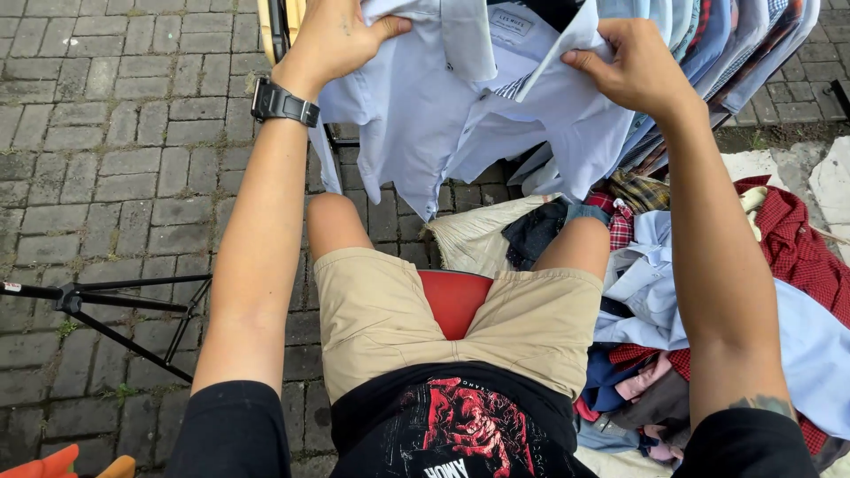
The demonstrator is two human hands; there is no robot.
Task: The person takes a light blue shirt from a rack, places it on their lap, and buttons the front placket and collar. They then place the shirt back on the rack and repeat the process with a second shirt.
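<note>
— From the head camera, what have the hands got?

— Both grip a pale blue shirt (425,115) above the red stool (454,299). The left hand (332,35) pinches the shoulder, fingers closed on the cloth; the right hand (633,66) clamps the collar edge between thumb and fingers.

— And around the stool?

— A pile of clothes (708,292) lies right of it, a black tripod (106,305) stands left, and hanging shirts (708,44) are beyond.

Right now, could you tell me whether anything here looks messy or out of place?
Yes: a jumbled heap of shirts lies loose beside the person's right leg, crumpled rather than hung like those on the rack. The pale blue shirt in both hands looks fine.
</note>
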